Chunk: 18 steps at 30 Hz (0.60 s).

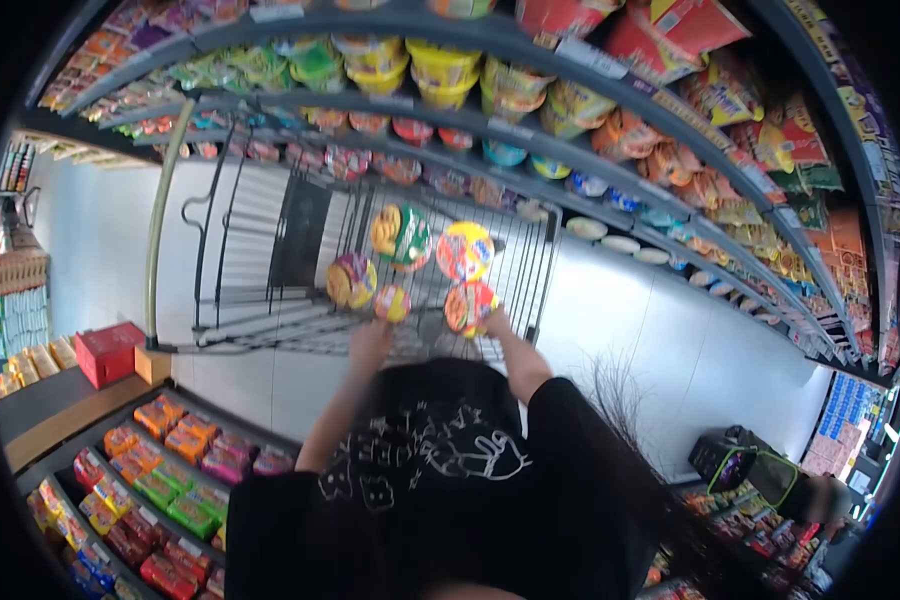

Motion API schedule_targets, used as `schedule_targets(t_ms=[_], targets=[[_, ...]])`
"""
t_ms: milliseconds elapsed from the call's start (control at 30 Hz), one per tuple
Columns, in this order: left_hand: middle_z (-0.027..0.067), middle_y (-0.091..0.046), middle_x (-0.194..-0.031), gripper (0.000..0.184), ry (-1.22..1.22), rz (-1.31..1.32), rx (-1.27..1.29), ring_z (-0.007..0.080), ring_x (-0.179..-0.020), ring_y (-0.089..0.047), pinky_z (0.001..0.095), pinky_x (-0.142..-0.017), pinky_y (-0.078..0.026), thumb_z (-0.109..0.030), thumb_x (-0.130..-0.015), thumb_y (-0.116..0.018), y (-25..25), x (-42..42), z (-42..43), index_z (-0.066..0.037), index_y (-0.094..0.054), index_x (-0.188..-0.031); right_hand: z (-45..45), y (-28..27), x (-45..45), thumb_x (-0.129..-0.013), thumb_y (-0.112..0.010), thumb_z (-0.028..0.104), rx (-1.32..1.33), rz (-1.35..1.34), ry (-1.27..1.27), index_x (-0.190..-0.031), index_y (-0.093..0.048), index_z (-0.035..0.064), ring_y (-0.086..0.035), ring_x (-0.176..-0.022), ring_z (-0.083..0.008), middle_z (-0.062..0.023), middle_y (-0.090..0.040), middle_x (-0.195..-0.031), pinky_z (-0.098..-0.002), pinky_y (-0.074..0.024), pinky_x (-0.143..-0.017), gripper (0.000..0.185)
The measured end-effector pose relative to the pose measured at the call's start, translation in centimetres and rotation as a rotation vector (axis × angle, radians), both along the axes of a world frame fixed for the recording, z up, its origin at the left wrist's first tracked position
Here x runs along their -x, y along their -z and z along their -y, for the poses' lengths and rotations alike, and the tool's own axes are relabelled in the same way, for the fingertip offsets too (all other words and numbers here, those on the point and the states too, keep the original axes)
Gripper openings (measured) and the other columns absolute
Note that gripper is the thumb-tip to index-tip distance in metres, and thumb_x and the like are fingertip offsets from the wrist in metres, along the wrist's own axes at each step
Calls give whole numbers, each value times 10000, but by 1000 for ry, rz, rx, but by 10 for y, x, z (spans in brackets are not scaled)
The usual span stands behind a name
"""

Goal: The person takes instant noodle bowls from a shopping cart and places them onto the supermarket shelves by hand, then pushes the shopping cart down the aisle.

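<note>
A wire shopping cart point(542, 270) stands in front of me, alongside the shelves. My left hand point(372, 340) reaches over its near side, with its fingers closed at a small red-and-yellow instant noodle cup point(393, 302). Slightly blurred, my right hand point(497, 324) grips the edge of a red-and-orange instant noodle bowl point(468, 306). Beyond the hands, a green-and-yellow noodle bowl point(401, 236) and a yellow-and-red noodle bowl point(465, 251) are in the cart. A purple-and-yellow noodle bowl point(352, 279) sits to the left of the small cup.
Shelves point(510, 130) of cup noodles and bagged packets curve along the far side and right. Behind me at lower left is a low display of colourful packets point(185, 435), beside a red box point(110, 352). A dark basket point(725, 455) shows at lower right.
</note>
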<state>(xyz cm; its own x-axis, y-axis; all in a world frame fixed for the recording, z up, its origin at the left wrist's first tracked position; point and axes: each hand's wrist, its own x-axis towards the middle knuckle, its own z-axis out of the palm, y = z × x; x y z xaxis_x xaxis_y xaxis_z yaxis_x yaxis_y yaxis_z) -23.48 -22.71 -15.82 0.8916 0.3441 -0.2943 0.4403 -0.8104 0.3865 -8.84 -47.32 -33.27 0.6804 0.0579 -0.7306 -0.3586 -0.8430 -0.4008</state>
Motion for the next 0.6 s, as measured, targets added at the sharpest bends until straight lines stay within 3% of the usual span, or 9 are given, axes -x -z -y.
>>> schedule_targets(t_ms=[33, 100, 200, 267, 333, 367, 500, 567, 600], targets=[[136, -565, -651, 168, 2, 11, 14, 321, -626, -553, 434, -577, -436, -219, -716, -495, -2, 2, -1, -65, -551, -754, -10, -32, 5, -574, -719, 298, 59, 128, -28, -1063, -417, 24, -612, -641, -259, -176, -588, -822, -342, -496, -589, 636], [138, -570, -709, 159, -55, -18, 50, 309, -717, -552, 417, -627, -434, -173, -690, -531, 15, 5, -3, -55, -549, -795, -15, -9, 11, -642, -672, 220, 160, 133, -26, -891, -557, 15, -611, -560, -231, -161, -609, -733, -308, -497, -536, 342], [161, -545, -887, 218, -42, 54, 21, 303, -830, -522, 402, -690, -425, -131, -650, -566, 6, -2, -1, -38, -531, -845, -15, -2, 19, -664, -652, 182, 169, 258, -20, -779, -598, 18, -610, -534, -192, -119, -603, -600, -296, -492, -520, 208], [153, -498, -999, 311, -14, 61, 95, 303, -938, -465, 383, -776, -391, -89, -605, -587, 23, -10, -2, -37, -528, -906, -6, -17, 11, -670, -650, 180, 28, 259, -45, -790, -595, 16, -603, -507, -182, -114, -599, -582, -287, -487, -505, 210], [189, -386, -1167, 632, 182, 214, 216, 346, -1099, -356, 368, -933, -293, -76, -537, -665, 35, -14, -4, -39, -434, -1124, 5, -76, 1, -690, -637, 161, -244, 378, -158, -804, -589, 4, -586, -454, -150, -95, -582, -522, -257, -465, -450, 199], [189, -386, -1167, 632, 194, 225, 214, 346, -1099, -356, 368, -933, -293, -76, -537, -665, 23, -23, -1, -39, -434, -1124, 12, -122, -6, -703, -625, 131, -384, 313, -151, -803, -586, -2, -581, -451, -131, -91, -580, -527, -240, -453, -431, 171], [206, -200, -1295, 1165, 498, 334, 368, 333, -1200, -231, 383, -994, -216, -305, -382, -806, -57, -75, 40, -20, -123, -1282, 35, -261, -26, -709, -620, 73, -580, 192, -37, -894, -565, -61, -537, -409, -114, -78, -556, -497, -206, -421, -392, 236], [173, -271, -1261, 1151, 303, 343, 879, 282, -1171, -308, 366, -968, -272, -317, -422, -809, -75, -93, 68, 0, -95, -1267, 47, -308, -31, -722, -614, 88, -656, 5, -37, -912, -572, -60, -589, -580, -125, -140, -594, -653, -226, -464, -516, 245], [161, -308, -1239, 1107, 268, 377, 959, 264, -1145, -343, 355, -949, -298, -307, -433, -807, -98, -102, 76, 2, -131, -1253, 52, -323, -31, -722, -614, 88, -656, 20, -22, -912, -572, -60, -589, -580, -125, -140, -594, -653, -226, -464, -516, 245]])
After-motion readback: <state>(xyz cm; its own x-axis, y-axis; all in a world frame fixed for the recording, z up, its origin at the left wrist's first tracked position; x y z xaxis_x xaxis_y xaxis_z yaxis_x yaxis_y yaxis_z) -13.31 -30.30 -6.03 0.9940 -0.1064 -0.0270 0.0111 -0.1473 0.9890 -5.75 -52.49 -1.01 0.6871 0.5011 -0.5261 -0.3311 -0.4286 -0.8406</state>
